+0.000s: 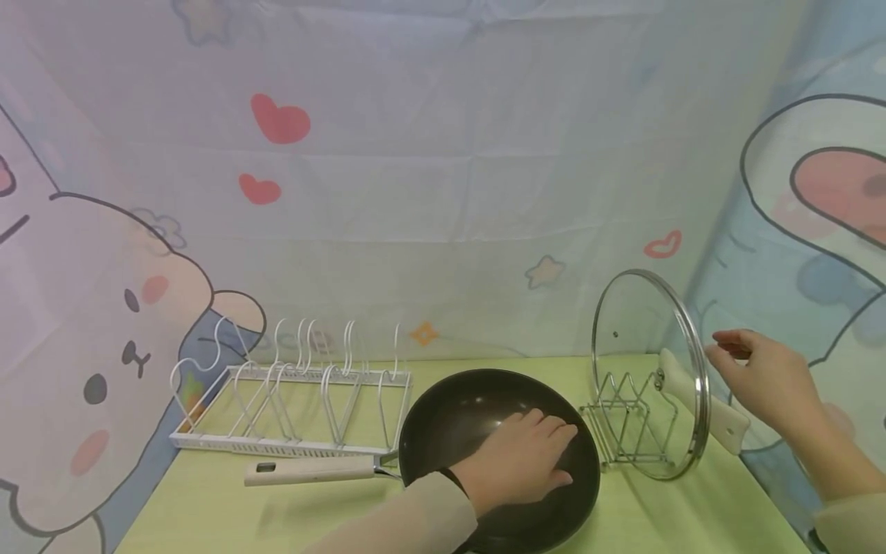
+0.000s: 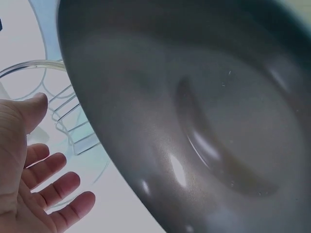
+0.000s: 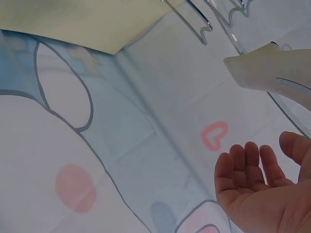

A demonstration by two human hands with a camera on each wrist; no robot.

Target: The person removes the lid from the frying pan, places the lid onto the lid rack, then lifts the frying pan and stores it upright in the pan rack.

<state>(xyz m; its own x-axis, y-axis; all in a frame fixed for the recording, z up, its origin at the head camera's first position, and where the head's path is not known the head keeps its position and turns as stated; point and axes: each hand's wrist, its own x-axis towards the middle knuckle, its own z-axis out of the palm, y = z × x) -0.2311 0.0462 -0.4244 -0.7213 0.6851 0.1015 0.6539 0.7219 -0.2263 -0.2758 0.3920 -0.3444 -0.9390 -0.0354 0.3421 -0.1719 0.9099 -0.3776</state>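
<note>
A dark frying pan (image 1: 443,419) with a cream handle (image 1: 318,469) pointing left rests on the green tabletop. My left hand (image 1: 515,462) hovers over the pan's inside, fingers loosely extended and holding nothing. In the left wrist view, the left hand (image 2: 34,179) appears apart from the pan (image 2: 141,116). A glass lid with a metal rim (image 1: 702,385) stands upright in a small wire rack (image 1: 637,460) on the right. Its cream handle (image 1: 709,408) faces my right hand (image 1: 771,381), which is close beside the lid. That hand's fingers (image 3: 251,162) are loosely bent with nothing between them.
A long white rack (image 1: 277,446) with several looped dividers stands at the left, behind the pan handle. A printed cloth backdrop (image 1: 429,192) rises behind the table (image 1: 208,500) and along both sides.
</note>
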